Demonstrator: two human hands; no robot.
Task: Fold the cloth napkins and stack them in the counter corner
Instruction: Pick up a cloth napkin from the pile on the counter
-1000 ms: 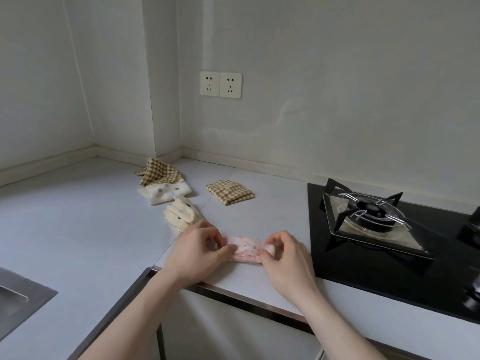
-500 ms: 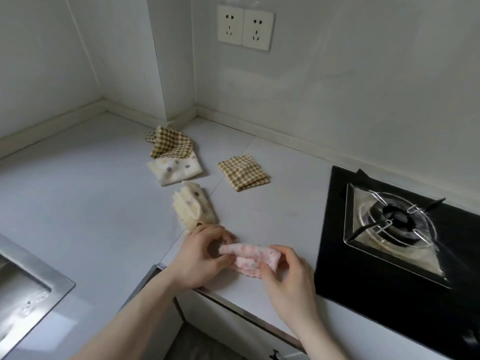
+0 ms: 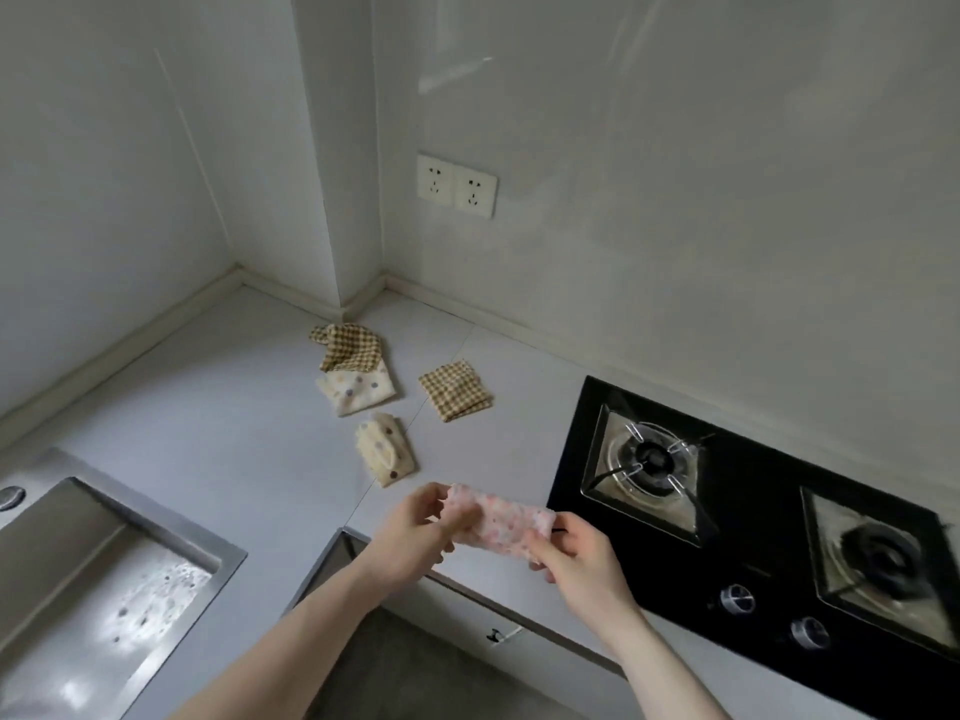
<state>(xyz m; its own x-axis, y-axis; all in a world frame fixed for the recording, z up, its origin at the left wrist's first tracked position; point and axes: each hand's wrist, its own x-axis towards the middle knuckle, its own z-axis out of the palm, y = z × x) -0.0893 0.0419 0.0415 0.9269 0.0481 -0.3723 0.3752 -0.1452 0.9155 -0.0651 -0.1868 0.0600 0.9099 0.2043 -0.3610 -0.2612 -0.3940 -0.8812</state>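
A pink flowered napkin [image 3: 498,522], folded into a narrow strip, hangs a little above the counter's front edge. My left hand [image 3: 415,532] pinches its left end and my right hand [image 3: 576,558] pinches its right end. Behind it on the white counter [image 3: 234,423] lie a cream dotted napkin [image 3: 385,450], loosely folded, a folded brown checked napkin [image 3: 455,390], and near the corner a crumpled brown checked napkin [image 3: 349,346] on top of a flat cream dotted one [image 3: 357,395].
A black gas hob [image 3: 753,517] with two burners and knobs fills the right side. A steel sink [image 3: 88,579] is set in the counter at the left. Two wall sockets [image 3: 456,185] sit above the corner. The floor shows below the counter edge.
Both hands have lifted the pink napkin off the counter and hold it stretched between them. The camera has tilted and drawn back, so the sink and second burner now show.
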